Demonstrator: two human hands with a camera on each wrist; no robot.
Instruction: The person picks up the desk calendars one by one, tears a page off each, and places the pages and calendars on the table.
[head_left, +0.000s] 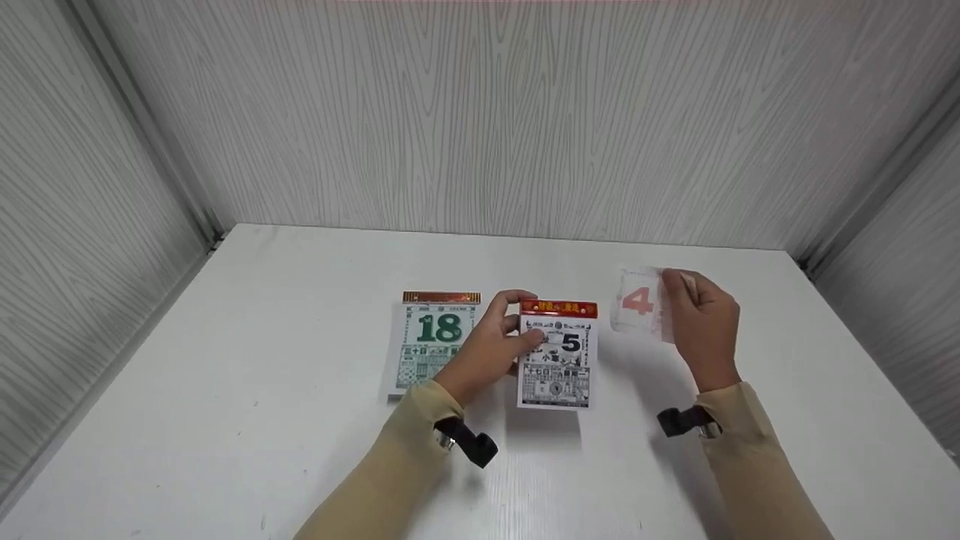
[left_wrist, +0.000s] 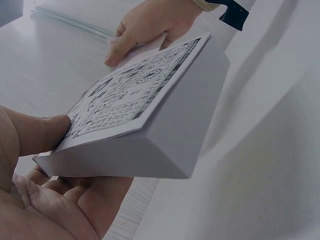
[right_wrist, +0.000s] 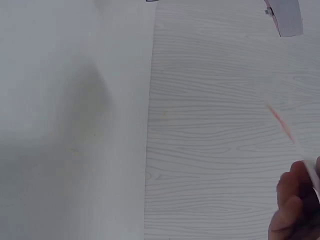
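Calendar pad showing 5 – left hand grips its top-left corner; right hand pinches a loose, blurry "4" page, maybe lifted off the desk.

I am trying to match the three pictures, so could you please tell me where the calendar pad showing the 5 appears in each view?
Head: the calendar pad lies at the centre of the table, gripped by the left hand.
Left wrist: it fills the middle, its printed face tilted, the thumb on its corner.
Right wrist: not in it.
Shared landmark: the white table.
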